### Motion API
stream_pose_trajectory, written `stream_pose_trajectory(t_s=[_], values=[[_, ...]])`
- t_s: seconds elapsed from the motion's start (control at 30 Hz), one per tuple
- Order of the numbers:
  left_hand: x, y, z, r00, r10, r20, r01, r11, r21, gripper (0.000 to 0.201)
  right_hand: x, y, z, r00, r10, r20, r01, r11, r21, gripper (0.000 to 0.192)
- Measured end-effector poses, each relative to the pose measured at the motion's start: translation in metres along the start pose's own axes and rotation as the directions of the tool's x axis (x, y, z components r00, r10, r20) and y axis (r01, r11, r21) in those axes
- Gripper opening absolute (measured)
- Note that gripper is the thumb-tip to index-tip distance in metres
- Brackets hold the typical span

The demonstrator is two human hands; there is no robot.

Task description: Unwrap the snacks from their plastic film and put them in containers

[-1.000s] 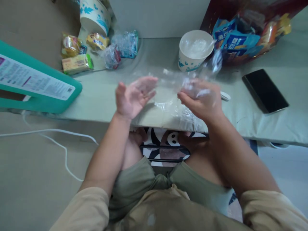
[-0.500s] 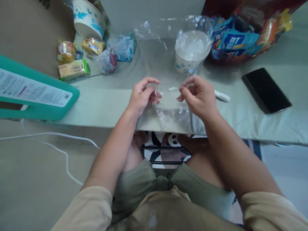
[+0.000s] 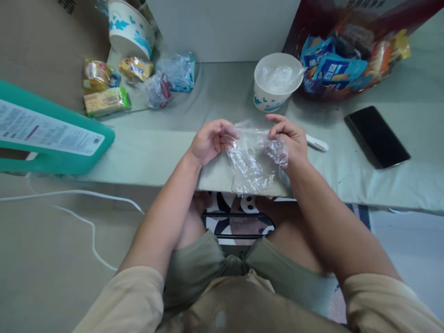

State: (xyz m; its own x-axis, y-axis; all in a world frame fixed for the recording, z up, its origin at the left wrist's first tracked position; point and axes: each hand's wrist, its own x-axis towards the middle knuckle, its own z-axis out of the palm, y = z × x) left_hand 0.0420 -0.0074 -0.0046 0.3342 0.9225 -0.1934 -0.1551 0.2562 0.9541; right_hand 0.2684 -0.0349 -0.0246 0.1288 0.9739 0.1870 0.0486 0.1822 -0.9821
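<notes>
Between my hands hangs a crumpled piece of clear plastic film [image 3: 253, 162], above the front edge of the covered table. My left hand [image 3: 208, 143] pinches its upper left side with curled fingers. At the other side my right hand [image 3: 293, 141] holds the film between thumb and fingers, and some of it bunches against the palm. Just beyond my right hand stands a paper bowl [image 3: 270, 101] with a blue leaf print, with clear crinkled plastic inside it. A white handle-like object [image 3: 317, 142] sticks out from behind my right hand.
A black phone [image 3: 377, 136] lies at the right. A basket of packaged snacks [image 3: 342, 69] stands behind it. Wrapped snacks [image 3: 107, 101] and a tilted paper bucket [image 3: 130, 30] are at the back left. A large green bottle [image 3: 52, 129] sits at the left edge.
The film was spread upward over the bowl; now it is drawn down and gathered between my hands. The bowl shows uncovered. My right hand's fingers have lifted slightly.
</notes>
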Motion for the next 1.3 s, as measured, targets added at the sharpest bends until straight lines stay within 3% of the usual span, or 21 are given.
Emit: stream_pose_trajectory(t_s=[0.07, 0.13, 0.2, 0.27, 0.37, 0.43, 0.53, 0.67, 0.8, 0.9, 1.0, 1.07, 1.13, 1.2, 1.27, 1.3], values=[[0.000, -0.002, -0.001, 0.997, 0.062, -0.044, -0.058, 0.994, 0.091, 0.040, 0.003, 0.003, -0.002, 0.995, 0.079, -0.057, -0.078, 0.997, 0.028, 0.017], [0.000, -0.004, -0.002, 0.980, 0.182, -0.082, -0.160, 0.962, 0.221, 0.032, 0.004, 0.006, -0.003, 0.974, 0.214, -0.070, -0.206, 0.972, 0.109, 0.022], [-0.001, -0.006, -0.002, 0.953, 0.290, -0.085, -0.254, 0.921, 0.296, 0.021, 0.002, 0.006, -0.003, 0.947, 0.317, -0.046, -0.305, 0.936, 0.176, 0.043], [-0.003, -0.007, -0.002, 0.943, 0.321, -0.087, -0.287, 0.918, 0.273, 0.038, -0.003, 0.003, -0.002, 0.938, 0.345, -0.006, -0.338, 0.923, 0.185, 0.071], [-0.006, -0.008, 0.002, 0.976, 0.213, -0.052, -0.204, 0.968, 0.148, 0.060, -0.009, -0.003, 0.001, 0.941, 0.335, 0.057, -0.339, 0.919, 0.202, 0.082], [-0.010, -0.006, 0.006, 0.997, 0.054, 0.058, -0.059, 0.994, 0.095, 0.053, -0.011, -0.007, 0.003, 0.942, 0.333, 0.052, -0.335, 0.907, 0.255, 0.075], [-0.015, -0.002, 0.013, 0.980, -0.135, 0.143, 0.125, 0.989, 0.078, 0.031, -0.013, -0.013, 0.003, 0.932, 0.354, 0.085, -0.362, 0.878, 0.314, 0.059], [-0.019, 0.004, 0.017, 0.981, -0.189, 0.053, 0.185, 0.980, 0.069, 0.019, -0.016, -0.019, 0.000, 0.913, 0.328, 0.244, -0.365, 0.923, 0.125, 0.030], [-0.021, 0.010, 0.010, 0.978, -0.207, 0.037, 0.194, 0.957, 0.216, 0.029, -0.018, -0.020, -0.003, 0.925, 0.310, 0.218, -0.331, 0.941, 0.066, 0.031], [-0.022, 0.013, 0.006, 0.985, -0.172, 0.000, 0.170, 0.975, 0.140, 0.026, -0.017, -0.020, -0.004, 0.942, 0.285, 0.179, -0.305, 0.947, 0.101, 0.029], [-0.021, 0.016, 0.003, 0.992, -0.127, -0.023, 0.128, 0.991, 0.047, 0.007, -0.015, -0.023, -0.006, 0.945, 0.282, 0.166, -0.309, 0.936, 0.168, 0.022], [-0.019, 0.016, 0.001, 0.994, -0.111, 0.006, 0.110, 0.992, 0.060, 0.017, -0.014, -0.025, -0.007, 0.935, 0.294, 0.198, -0.329, 0.927, 0.179, 0.028], [-0.016, 0.012, -0.001, 0.998, -0.067, 0.019, 0.064, 0.989, 0.135, 0.020, -0.014, -0.027, -0.008, 0.930, 0.295, 0.217, -0.326, 0.937, 0.122, 0.037], [-0.013, 0.006, -0.003, 1.000, 0.017, 0.005, -0.017, 0.967, 0.256, 0.012, -0.014, -0.027, -0.006, 0.938, 0.291, 0.188, -0.304, 0.952, 0.046, 0.033], [-0.010, 0.000, -0.002, 0.980, 0.172, -0.098, -0.123, 0.917, 0.380, 0.023, -0.016, -0.028, -0.001, 0.949, 0.287, 0.133, -0.294, 0.955, 0.036, 0.035], [-0.010, -0.002, 0.000, 0.942, 0.276, -0.190, -0.168, 0.880, 0.444, 0.028, -0.017, -0.029, 0.002, 0.955, 0.281, 0.097, -0.287, 0.956, 0.059, 0.044]])
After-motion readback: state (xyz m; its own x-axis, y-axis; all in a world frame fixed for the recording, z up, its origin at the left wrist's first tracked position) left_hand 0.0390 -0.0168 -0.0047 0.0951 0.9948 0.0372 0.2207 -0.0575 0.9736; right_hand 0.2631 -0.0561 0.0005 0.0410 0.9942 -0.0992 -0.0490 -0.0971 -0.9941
